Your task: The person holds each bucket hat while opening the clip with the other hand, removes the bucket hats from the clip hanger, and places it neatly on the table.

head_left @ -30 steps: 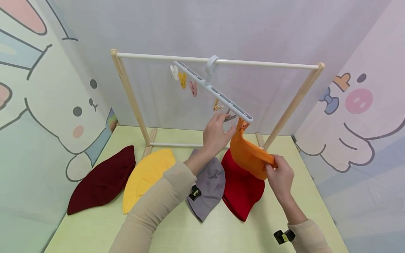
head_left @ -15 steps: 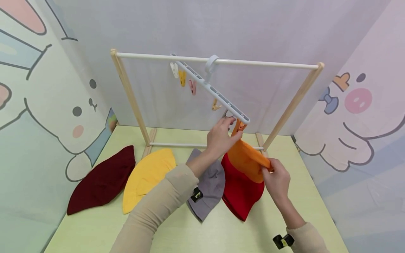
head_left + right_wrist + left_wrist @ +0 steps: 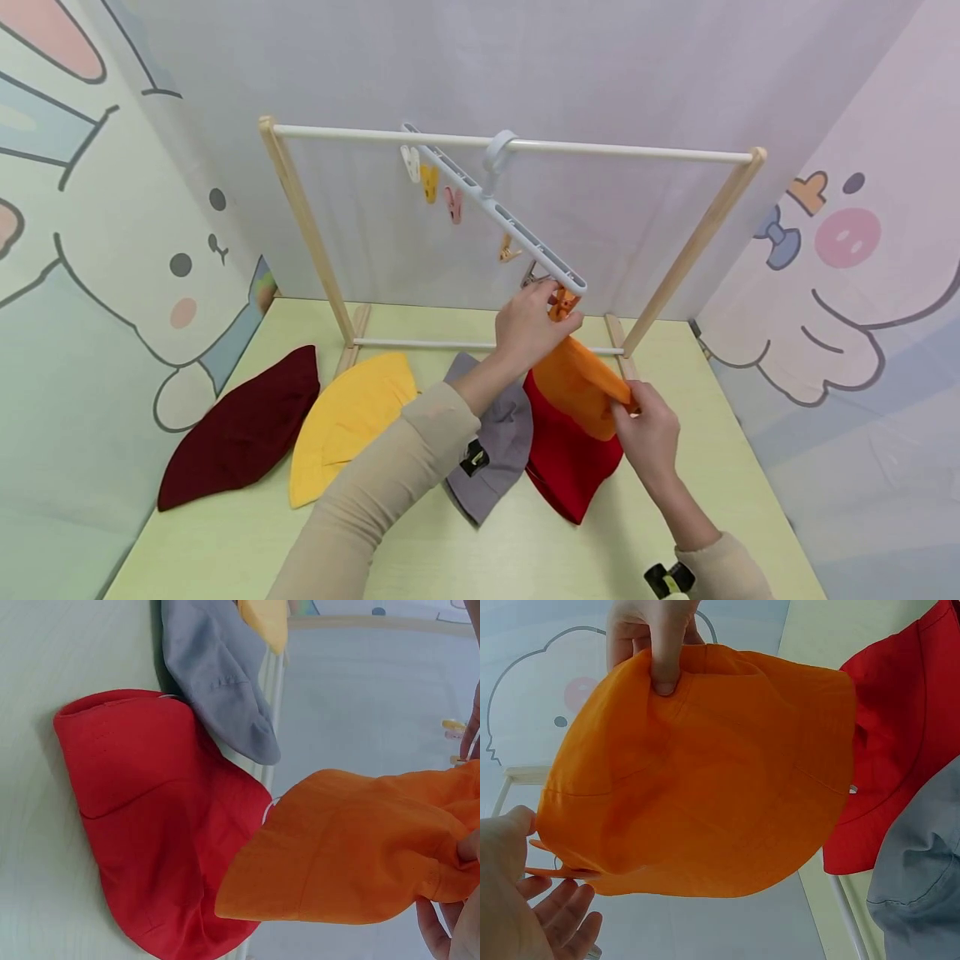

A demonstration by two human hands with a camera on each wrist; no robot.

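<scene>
An orange bucket hat [image 3: 573,375] hangs by one corner from an orange clothespin [image 3: 564,304] at the near end of the pale blue clip hanger [image 3: 517,229]. My right hand [image 3: 648,433] pinches the hat's lower right edge, thumb on the front in the left wrist view. My left hand [image 3: 528,325] is at the clothespin, thumb and fingers apart on either side of it. In the left wrist view the left fingers [image 3: 566,915] are loosely extended just under the clothespin, with the thumb at the hat's edge. Behind the orange hat lies a red bucket hat [image 3: 570,458], partly covered.
Dark red [image 3: 243,429], yellow [image 3: 352,417] and grey [image 3: 495,450] bucket hats lie in a row on the table [image 3: 420,550]. White [image 3: 410,163], yellow [image 3: 429,183] and pink [image 3: 453,204] clothespins hang farther along the hanger, which hooks over the drying rack's white bar [image 3: 637,150].
My left hand has moved right from the grey clothespin to the orange one. The right hand, still pinching the orange hat, has shifted slightly left and down; the hanger's near end has swung slightly left.
</scene>
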